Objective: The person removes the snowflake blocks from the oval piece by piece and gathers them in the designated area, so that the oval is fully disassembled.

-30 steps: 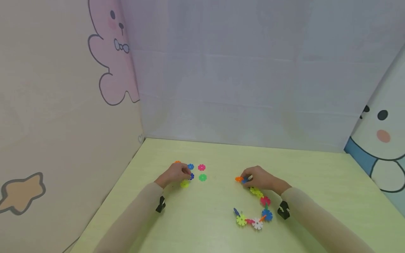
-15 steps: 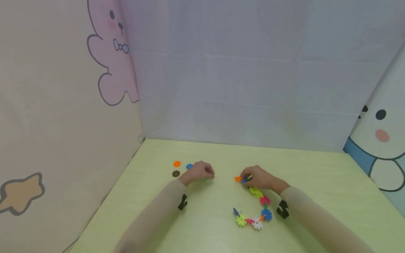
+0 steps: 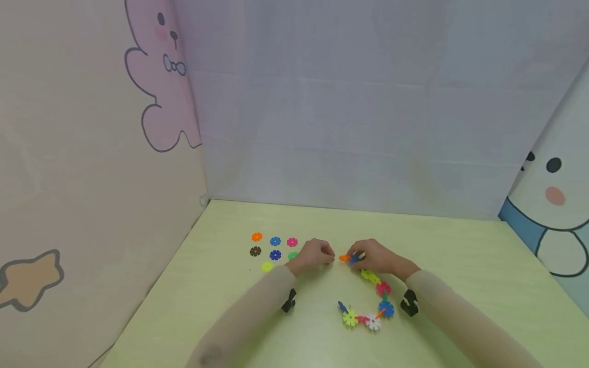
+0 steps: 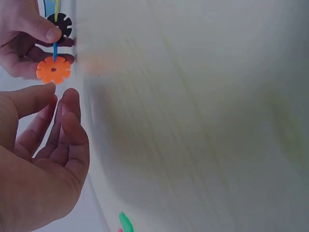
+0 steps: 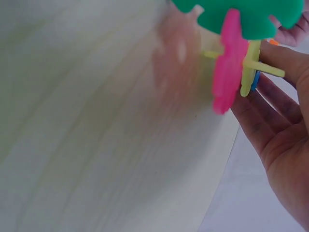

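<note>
On my head view, the right hand (image 3: 375, 255), right of centre, pinches the chain (image 3: 383, 289) of slotted discs near its upper end; the left-wrist view shows its thumb clamped on a black disc (image 4: 66, 25). Past those fingers, an orange disc (image 4: 53, 70) ends the chain at upper left. Just below it, I see the left hand (image 4: 50, 164) with fingers loosely bent, holding nothing; I cannot tell whether its thumb touches the orange rim. The chain curves down the bench (image 3: 184, 306) to a dark blue disc (image 3: 342, 307) at lower centre. Left of the hands lie seven loose discs, the green one (image 3: 292, 255) nearest the left hand.
</note>
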A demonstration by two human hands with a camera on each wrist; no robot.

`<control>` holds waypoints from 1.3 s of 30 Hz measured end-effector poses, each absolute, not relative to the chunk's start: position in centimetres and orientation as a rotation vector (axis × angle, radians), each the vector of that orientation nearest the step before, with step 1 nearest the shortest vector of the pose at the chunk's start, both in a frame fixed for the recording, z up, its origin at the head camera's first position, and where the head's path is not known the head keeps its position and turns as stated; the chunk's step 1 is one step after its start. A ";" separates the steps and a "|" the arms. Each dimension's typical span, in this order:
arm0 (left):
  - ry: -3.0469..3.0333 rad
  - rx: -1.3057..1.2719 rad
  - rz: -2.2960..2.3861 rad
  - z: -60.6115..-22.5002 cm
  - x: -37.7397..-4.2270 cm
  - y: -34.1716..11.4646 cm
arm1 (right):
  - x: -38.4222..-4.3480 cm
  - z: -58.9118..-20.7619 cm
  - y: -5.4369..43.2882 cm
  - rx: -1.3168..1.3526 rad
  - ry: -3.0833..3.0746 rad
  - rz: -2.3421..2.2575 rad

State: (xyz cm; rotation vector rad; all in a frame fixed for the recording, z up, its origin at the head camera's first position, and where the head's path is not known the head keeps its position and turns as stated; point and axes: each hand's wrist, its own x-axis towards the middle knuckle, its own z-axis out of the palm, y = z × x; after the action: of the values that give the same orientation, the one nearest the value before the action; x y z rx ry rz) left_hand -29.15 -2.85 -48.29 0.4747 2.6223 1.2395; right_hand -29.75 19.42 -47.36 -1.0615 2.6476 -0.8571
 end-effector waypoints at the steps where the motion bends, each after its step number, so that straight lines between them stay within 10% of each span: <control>1: 2.626 0.476 1.245 -48.4 -29.2 -2.6 | -29.8 -47.3 19.4 -1.066 2.648 -0.855; 39: 2.801 0.521 1.203 -48.3 -28.8 -0.1 | -30.0 -47.3 19.2 -0.998 2.693 -0.841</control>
State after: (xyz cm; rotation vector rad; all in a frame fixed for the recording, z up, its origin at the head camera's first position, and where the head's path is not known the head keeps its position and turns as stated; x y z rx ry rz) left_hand -28.78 -0.08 -48.31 0.5209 2.8013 1.2032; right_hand -29.97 19.16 -47.31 -0.9982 2.6929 -0.8407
